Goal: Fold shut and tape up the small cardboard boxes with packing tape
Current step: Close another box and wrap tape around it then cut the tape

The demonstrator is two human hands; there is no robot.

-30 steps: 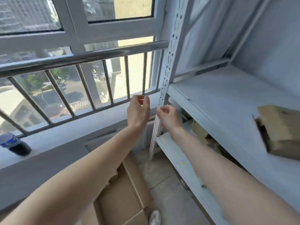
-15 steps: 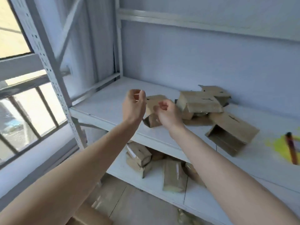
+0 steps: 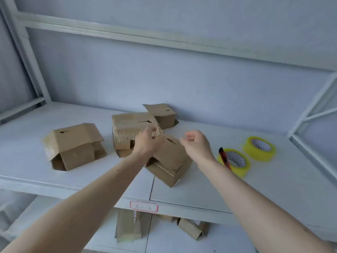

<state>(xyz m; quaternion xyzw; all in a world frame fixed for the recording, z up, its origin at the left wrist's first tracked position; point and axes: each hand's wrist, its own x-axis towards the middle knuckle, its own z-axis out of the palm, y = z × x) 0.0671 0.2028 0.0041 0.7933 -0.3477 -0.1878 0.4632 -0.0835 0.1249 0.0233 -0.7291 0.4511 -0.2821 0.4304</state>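
- Four small cardboard boxes are seen on the white shelf (image 3: 76, 114), none of them taped along the top.
- One box (image 3: 76, 145) lies apart at the left, with its flaps hanging open.
- A second box (image 3: 127, 128) sits in the middle, its torn top layer showing bare corrugation.
- A third box (image 3: 162, 114) is set behind the second, near the back wall (image 3: 164, 73).
- A fourth box (image 3: 169, 161) lies tilted in front, between the two forearms.
- The left hand (image 3: 147, 143) is raised over the middle boxes, fingers curled; the fingertips meet the torn edge of the second box, though whether that edge is truly pinched cannot be told.
- The right hand (image 3: 197, 145) is held in the air beside the fourth box, fingers loosely curled, with nothing gripped.
- Two rolls of yellow packing tape are laid flat at the right: the near roll (image 3: 234, 162) and the far roll (image 3: 259, 148).
- A red-and-black utility knife (image 3: 224, 157) rests against the near roll.
- More boxes (image 3: 127, 227) are seen on the lower shelf.
- A red-bordered label (image 3: 144, 206) is stuck on the shelf's front edge.
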